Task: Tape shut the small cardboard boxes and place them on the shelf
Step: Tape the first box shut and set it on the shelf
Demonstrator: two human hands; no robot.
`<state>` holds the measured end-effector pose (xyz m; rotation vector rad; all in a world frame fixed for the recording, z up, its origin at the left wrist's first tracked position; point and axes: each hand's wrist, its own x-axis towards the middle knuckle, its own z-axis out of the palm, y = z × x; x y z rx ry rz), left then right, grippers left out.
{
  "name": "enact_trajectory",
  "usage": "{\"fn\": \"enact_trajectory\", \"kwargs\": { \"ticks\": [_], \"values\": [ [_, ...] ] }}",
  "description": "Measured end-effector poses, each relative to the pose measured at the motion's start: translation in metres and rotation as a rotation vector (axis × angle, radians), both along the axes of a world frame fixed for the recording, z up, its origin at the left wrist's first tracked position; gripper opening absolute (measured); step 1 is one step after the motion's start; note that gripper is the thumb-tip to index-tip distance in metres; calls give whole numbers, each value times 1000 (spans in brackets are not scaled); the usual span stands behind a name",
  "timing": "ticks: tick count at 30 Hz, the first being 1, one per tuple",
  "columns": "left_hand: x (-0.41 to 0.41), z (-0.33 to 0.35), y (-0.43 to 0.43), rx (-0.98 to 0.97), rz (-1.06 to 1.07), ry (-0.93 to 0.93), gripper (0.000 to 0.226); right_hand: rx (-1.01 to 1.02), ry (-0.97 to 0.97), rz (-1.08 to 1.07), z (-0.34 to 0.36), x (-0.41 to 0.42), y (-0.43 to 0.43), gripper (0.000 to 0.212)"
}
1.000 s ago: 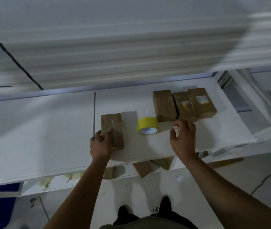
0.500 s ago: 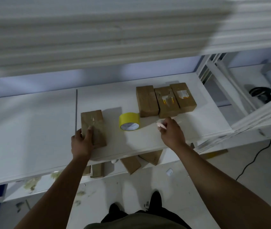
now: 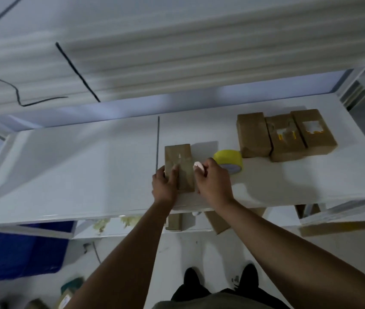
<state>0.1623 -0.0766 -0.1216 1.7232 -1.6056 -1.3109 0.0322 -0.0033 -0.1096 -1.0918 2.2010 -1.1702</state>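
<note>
Left hand (image 3: 165, 186) gripped the box (image 3: 180, 161) mid-shelf (image 3: 88, 163), right hand (image 3: 212, 184) pinched a small white thing (image 3: 198, 167) at its 3 o'clock. Three boxes (image 3: 284, 134) at 2 o'clock looked done; this one probably wasn't.

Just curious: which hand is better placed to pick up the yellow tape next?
Probably the right hand: it is beside the tape, though it pinches a small white thing. The left hand holds the box.

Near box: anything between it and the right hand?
Nothing visible. The right hand sits at the right edge of the box, pinching a small white object; the left hand grips its left side. The yellow tape roll lies beyond the right hand.
</note>
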Motion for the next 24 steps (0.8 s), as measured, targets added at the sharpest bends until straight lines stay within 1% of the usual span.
{"fn": "enact_trajectory", "kwargs": {
  "ticks": [2, 5, 8, 12, 14, 16, 19, 21, 24],
  "values": [
    [1, -2, 0, -3, -14, -26, 67, 14, 23, -4, -1, 2, -9, 27],
    [1, -6, -1, -26, -7, -46, 62, 75, 16, -3, -5, 2, -17, 23],
    [2, -11, -5, -21, -6, -59, 62, 125, 36, 19, -9, -1, -13, 19],
    [1, -14, -5, -13, 5, -58, 64, 255, 82, 159, -12, -6, -1, 16],
    [1, -14, -4, -3, 6, -42, 64, 278, 75, 167, -17, -8, 6, 16],
    [4, -13, -5, 19, 8, 65, 57, 282, 70, 142, -21, -9, 12, 25],
    [14, -4, -3, 48, 74, 294, 34, 357, 150, 167, -24, -12, 19, 32],
    [24, 2, 0, 42, 116, 354, 27, 420, 255, 157, -23, -14, 22, 37],
    [37, 9, 5, 31, 129, 394, 25, 428, 362, 74, -15, -18, 24, 49]
  ]
}}
